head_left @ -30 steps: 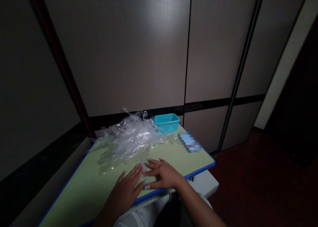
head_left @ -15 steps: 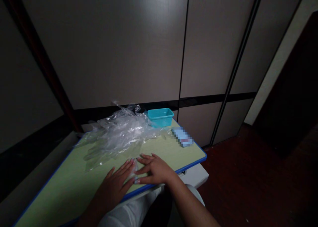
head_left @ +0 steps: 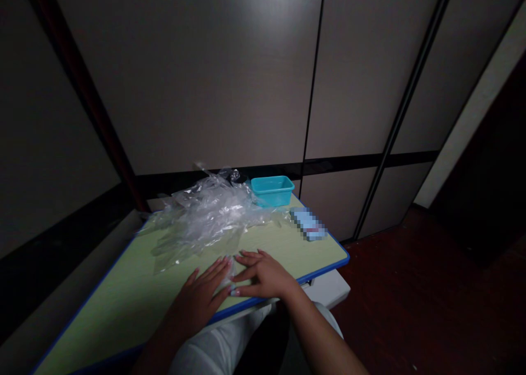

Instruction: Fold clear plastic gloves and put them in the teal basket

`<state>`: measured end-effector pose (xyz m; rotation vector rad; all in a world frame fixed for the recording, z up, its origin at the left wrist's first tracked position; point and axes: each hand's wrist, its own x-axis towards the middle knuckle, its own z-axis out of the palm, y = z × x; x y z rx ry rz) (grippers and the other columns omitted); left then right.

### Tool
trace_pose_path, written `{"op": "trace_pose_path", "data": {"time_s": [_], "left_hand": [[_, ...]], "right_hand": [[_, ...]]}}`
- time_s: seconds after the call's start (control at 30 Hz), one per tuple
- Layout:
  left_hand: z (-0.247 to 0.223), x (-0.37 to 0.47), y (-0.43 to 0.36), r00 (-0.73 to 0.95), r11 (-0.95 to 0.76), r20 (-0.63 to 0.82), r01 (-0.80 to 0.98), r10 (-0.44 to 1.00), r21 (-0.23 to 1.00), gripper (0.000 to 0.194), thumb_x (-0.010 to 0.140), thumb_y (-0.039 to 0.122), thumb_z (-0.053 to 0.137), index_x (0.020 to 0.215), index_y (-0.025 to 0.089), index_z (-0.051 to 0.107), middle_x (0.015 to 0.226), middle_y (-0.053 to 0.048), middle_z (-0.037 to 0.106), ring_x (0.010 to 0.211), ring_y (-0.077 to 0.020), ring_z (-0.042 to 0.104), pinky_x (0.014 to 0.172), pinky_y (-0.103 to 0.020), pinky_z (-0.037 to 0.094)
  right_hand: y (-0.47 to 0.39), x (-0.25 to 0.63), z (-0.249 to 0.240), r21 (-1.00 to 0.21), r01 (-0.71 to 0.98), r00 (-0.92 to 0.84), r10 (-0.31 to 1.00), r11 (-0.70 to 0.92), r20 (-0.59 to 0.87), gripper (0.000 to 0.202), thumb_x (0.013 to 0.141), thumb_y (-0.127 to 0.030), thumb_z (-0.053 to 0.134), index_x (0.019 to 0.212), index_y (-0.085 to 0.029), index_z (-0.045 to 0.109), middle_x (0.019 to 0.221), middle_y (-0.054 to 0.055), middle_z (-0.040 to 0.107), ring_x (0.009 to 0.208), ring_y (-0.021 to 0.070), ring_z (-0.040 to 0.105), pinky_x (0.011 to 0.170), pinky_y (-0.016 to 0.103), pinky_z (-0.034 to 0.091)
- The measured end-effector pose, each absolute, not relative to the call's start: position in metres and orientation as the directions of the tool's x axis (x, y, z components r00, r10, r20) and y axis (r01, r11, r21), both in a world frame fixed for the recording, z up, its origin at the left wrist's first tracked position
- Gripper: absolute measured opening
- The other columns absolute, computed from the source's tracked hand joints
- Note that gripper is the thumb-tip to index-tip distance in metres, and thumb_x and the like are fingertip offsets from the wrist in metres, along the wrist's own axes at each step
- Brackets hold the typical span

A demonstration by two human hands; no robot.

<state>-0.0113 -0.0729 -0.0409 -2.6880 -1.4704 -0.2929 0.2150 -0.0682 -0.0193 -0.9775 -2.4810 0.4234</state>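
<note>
Near the front edge of the pale green table (head_left: 135, 287), a small piece of clear plastic (head_left: 228, 276), perhaps a folded bag, lies flat. My left hand (head_left: 205, 290) rests on its left side with the fingers stretched out. From the right, my right hand (head_left: 263, 276) touches its edge, fingers spread. The hands partly cover the plastic, so its full shape is hidden. Beyond them spreads a loose heap of crumpled clear plastic bags (head_left: 213, 211).
A turquoise plastic box (head_left: 273, 194) stands at the table's back corner. Right of the heap lies a flat, blurred-out light blue object (head_left: 309, 224). Cabinet panels (head_left: 226, 90) rise behind the table. A blue rim (head_left: 329, 265) runs along the table's edge.
The whole view has shifted a little, so everything appears slightly farther right. Both hands stay on the small plastic piece in nearly the same pose.
</note>
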Motion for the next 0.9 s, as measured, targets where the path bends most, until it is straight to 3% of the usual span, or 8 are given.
{"op": "trace_pose_path", "data": {"time_s": [0.37,0.6,0.73,0.9], "left_hand": [[-0.042,-0.011,-0.072,0.525,-0.544,0.200,0.838,0.827,0.045,0.051,0.090,0.045,0.035,0.138,0.026,0.037,0.142,-0.005,0.041,0.131,-0.0217,0.037,0.103,-0.043,0.031],[-0.040,-0.011,-0.074,0.521,-0.535,0.180,0.844,0.834,0.036,0.053,0.090,0.048,0.033,0.139,0.025,0.036,0.142,-0.004,0.040,0.132,-0.0220,0.035,0.103,-0.044,0.030],[-0.042,-0.012,-0.073,0.526,-0.540,0.189,0.842,0.829,0.023,0.052,0.090,0.047,0.034,0.138,0.027,0.037,0.142,-0.004,0.040,0.131,-0.0209,0.036,0.103,-0.043,0.030],[-0.043,-0.013,-0.072,0.543,-0.554,0.192,0.832,0.818,0.007,0.052,0.091,0.047,0.034,0.138,0.026,0.036,0.142,-0.004,0.039,0.132,-0.0202,0.035,0.104,-0.042,0.029]], "right_hand": [[-0.067,0.215,-0.022,-0.463,0.544,-0.646,0.702,0.700,0.301,0.040,0.079,-0.059,0.055,0.110,-0.035,0.064,0.141,0.002,0.040,0.132,0.0226,0.032,0.107,0.048,0.020],[-0.061,0.218,-0.027,-0.520,0.461,-0.635,0.677,0.719,0.373,0.032,0.079,-0.054,0.058,0.097,-0.031,0.071,0.137,0.001,0.046,0.130,0.0204,0.037,0.106,0.037,0.025],[-0.059,0.218,-0.031,-0.523,0.442,-0.611,0.672,0.728,0.419,0.038,0.077,-0.051,0.062,0.107,-0.027,0.068,0.136,0.004,0.048,0.128,0.0191,0.040,0.105,0.033,0.028],[-0.061,0.216,-0.031,-0.440,0.534,-0.621,0.688,0.722,0.376,0.036,0.084,-0.045,0.055,0.117,-0.031,0.062,0.140,0.003,0.042,0.131,0.0215,0.035,0.105,0.040,0.026]]}}
